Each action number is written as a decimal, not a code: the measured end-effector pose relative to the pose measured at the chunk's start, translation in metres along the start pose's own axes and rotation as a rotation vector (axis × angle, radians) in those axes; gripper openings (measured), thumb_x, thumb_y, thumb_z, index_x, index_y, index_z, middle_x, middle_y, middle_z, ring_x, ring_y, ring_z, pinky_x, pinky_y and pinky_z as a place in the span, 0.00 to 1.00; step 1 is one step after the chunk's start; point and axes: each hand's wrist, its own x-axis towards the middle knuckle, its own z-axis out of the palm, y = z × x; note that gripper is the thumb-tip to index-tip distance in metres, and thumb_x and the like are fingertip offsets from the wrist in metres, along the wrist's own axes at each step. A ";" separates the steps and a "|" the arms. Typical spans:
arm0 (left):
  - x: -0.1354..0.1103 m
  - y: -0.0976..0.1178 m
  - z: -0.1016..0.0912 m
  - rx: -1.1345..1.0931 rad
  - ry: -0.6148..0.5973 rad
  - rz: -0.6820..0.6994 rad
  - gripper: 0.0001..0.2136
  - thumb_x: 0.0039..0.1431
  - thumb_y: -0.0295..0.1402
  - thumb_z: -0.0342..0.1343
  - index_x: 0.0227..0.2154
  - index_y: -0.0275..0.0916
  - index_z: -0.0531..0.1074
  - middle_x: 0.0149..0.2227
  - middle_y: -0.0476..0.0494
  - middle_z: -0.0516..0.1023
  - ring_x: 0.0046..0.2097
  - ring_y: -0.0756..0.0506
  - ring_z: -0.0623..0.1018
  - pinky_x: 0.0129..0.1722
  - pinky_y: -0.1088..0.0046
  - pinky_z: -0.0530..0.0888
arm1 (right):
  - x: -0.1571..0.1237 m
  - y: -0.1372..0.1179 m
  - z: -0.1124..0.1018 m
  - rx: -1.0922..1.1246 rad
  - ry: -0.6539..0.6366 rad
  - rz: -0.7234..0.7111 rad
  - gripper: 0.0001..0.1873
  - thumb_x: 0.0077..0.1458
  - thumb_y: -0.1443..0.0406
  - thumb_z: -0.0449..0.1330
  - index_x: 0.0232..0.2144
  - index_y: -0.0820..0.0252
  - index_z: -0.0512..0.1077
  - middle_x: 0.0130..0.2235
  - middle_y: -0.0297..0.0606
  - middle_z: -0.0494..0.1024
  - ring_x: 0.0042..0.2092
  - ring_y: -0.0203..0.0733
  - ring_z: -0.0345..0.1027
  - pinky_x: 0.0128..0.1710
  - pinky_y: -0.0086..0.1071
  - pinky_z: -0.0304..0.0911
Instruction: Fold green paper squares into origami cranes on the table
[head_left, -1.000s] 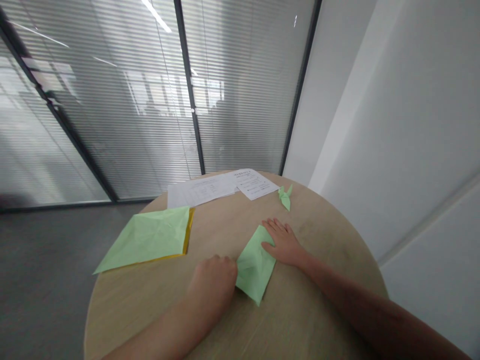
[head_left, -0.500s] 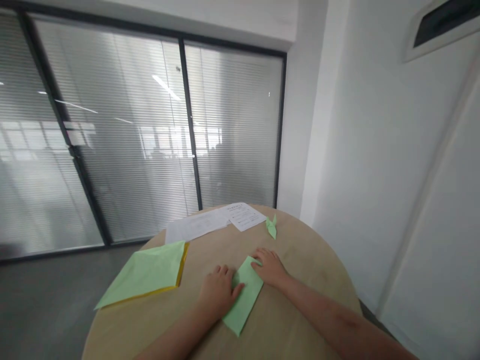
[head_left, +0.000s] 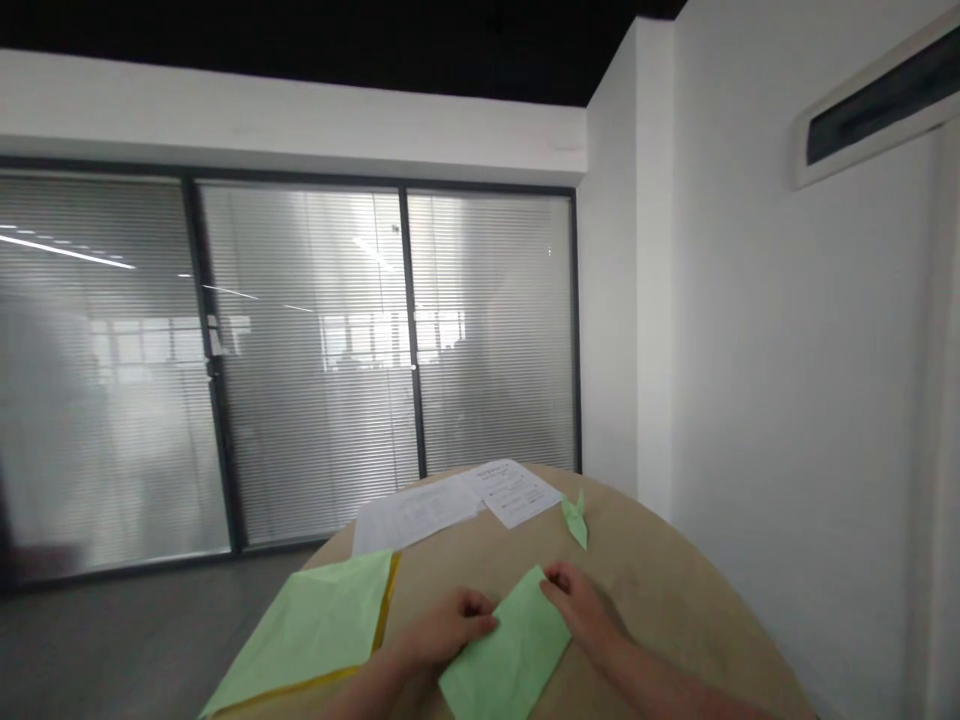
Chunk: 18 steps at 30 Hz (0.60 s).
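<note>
A green sheet lies flat on the round worktop, close to the near edge and turned so that one corner points toward 12 o'clock. Both hands are on it. The left hand rests at the sheet's 9 o'clock edge with its fingers curled under. The right hand sits at the 1 o'clock corner, fingers bent, tips on the paper. Whether either hand pinches the edge or only presses on it cannot be told from this angle. The work looks like folding. To do it well, one hand should pin the paper flat while the other brings edge to edge squarely and then runs a firm crease outward from the middle. The head is raised, so the sheet sits low in view, and looking down at it would help the alignment. At 9 o'clock, just beside the left hand, lies a stack of green sheets with a yellow one showing beneath. At 12 o'clock are white printed pages, and at 1 o'clock a small folded green figure. None of these touches the sheet, and only the stack is near enough to crowd a wide fold.
</note>
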 end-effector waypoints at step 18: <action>-0.003 -0.030 -0.023 -0.618 -0.103 -0.252 0.23 0.42 0.54 0.68 0.23 0.36 0.75 0.20 0.51 0.72 0.21 0.52 0.67 0.23 0.75 0.63 | 0.019 -0.010 0.019 0.169 -0.376 0.206 0.20 0.47 0.52 0.68 0.38 0.56 0.70 0.33 0.36 0.80 0.35 0.44 0.75 0.37 0.37 0.69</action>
